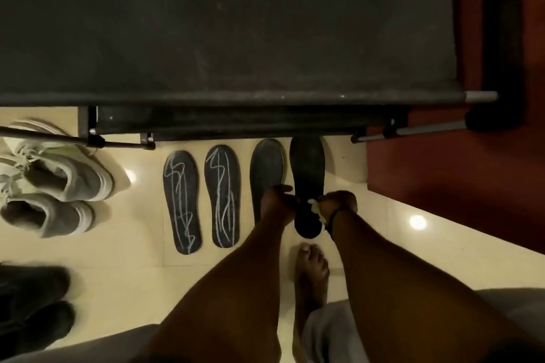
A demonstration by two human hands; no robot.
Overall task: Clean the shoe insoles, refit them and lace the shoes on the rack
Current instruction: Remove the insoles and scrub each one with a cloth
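black insole is held at the right end of the insole row, near the rack | its left edge is pinched by left hand | white cloth is gripped in right hand, pressed on it | grey insole and two chalk-marked insoles lie left on floor | pale shoes far left

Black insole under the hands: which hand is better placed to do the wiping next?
Right, probably. The right hand grips a white cloth already on the black insole. The left hand holds only the insole's left edge, steadying it.
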